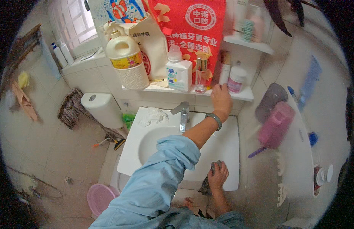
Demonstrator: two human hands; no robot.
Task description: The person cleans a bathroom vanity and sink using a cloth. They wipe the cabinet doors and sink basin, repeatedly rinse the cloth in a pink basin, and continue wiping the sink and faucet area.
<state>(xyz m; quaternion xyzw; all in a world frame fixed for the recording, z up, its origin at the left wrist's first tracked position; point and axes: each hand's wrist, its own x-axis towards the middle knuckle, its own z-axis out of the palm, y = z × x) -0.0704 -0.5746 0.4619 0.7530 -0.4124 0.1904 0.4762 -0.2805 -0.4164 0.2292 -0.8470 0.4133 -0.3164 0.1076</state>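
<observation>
One white washbasin [230, 133] fills the centre; its right rim runs beside the tiled wall, with room between them at the front corner. One lower wall shelf [246, 95] spans the back, a strip of tile separating its front edge from the basin's rear rim. Two bags stand on it, one red [184, 24] and one cream [152, 45]. Five containers are ranged before them: one cream jug [132, 76], one white square-shouldered bottle [179, 74], one white jar [237, 79] with a pink label, one clear bottle [200, 78] and one slim white bottle [225, 70].

Of the two hands, the left [222, 98] is at the shelf's front edge, fingers bunched just below the slim bottle; whether they grip anything cannot be told. The right hand [219, 176] is curled around one dark gray cloth [206, 186], which hangs at the basin's front edge, right of the bowl. One white crumpled heap [156, 115] occupies the rear left corner. One chrome tap [183, 116] rises beside it; smooth ceramic extends from tap to right rim. One bangle [215, 121] encircles the left wrist.
</observation>
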